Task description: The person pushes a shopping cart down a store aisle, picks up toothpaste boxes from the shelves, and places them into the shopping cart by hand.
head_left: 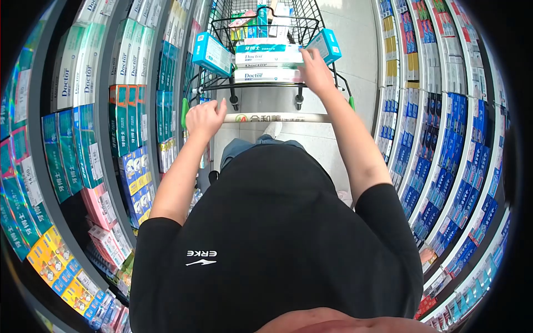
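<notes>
My left hand (205,118) is closed round the left end of the shopping cart's pale handle bar (230,117), thumb raised. At the rear of the cart, my right hand (316,72) has its fingers bent round the right end of the top white-and-teal toothpaste box (266,55), marked "Doctor". Another Doctor box (261,75) lies below it in the stack. A teal box (214,53) stands tilted left of the stack. A second teal box (326,45) leans to the right, behind my right hand.
The black wire cart (305,19) holds more packages (244,21) farther forward. Shelves of toothpaste cartons (125,111) line the left side. Shelves with blue and red packs (449,133) curve along the right. Pale floor tiles (355,72) run between.
</notes>
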`<state>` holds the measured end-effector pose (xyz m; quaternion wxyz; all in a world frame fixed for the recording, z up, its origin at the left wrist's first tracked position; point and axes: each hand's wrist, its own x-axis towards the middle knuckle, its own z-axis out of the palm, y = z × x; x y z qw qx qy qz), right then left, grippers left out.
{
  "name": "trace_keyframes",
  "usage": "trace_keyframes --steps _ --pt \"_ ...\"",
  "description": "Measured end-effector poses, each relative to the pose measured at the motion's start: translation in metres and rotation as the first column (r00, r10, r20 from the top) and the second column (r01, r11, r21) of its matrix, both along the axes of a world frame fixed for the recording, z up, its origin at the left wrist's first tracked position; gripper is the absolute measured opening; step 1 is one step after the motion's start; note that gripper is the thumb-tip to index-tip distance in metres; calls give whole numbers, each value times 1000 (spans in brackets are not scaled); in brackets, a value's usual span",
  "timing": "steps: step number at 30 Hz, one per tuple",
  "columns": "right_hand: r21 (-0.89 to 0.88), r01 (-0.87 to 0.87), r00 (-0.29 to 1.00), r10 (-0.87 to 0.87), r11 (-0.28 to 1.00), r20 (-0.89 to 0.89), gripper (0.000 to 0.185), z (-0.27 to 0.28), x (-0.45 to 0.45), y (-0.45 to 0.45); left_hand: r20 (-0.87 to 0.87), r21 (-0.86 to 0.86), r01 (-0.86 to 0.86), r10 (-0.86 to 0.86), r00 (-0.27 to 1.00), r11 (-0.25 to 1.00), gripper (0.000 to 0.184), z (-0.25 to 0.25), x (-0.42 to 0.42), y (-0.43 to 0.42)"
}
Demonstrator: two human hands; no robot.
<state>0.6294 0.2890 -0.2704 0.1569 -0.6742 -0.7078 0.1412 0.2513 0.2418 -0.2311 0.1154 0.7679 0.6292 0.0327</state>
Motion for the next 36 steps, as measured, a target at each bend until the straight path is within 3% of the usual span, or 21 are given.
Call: trace_keyframes --steps 3,6,8,12,19,27,36 --pt "19 15 996 -13 1000 -85 29 43 -14 -42 -25 -20 -9 9 1000 1000 55 3 4 7" --pt "-65 -8 983 -4 998 -184 36 50 -17 -76 -19 -62 -12 10 1000 998 55 6 8 16" --pt "-327 -10 998 29 945 52 56 60 -26 -87 -17 -44 -4 3 1000 999 55 6 10 20" --pt "-322 40 998 -21 946 62 62 53 -28 -73 -31 -31 -15 14 999 999 55 4 12 32" --pt "-249 43 994 -18 968 103 55 46 -24 -53 -69 -124 -84 76 995 989 57 1 17 62" --pt "-170 37 993 -17 985 116 50 44 -21 -20 10 68 -37 37 999 997 54 -4 20 98" --pt "-118 56 995 -46 991 90 50 40 -12 23 16 50 -18 18 1000 999 53 -1 32 149"
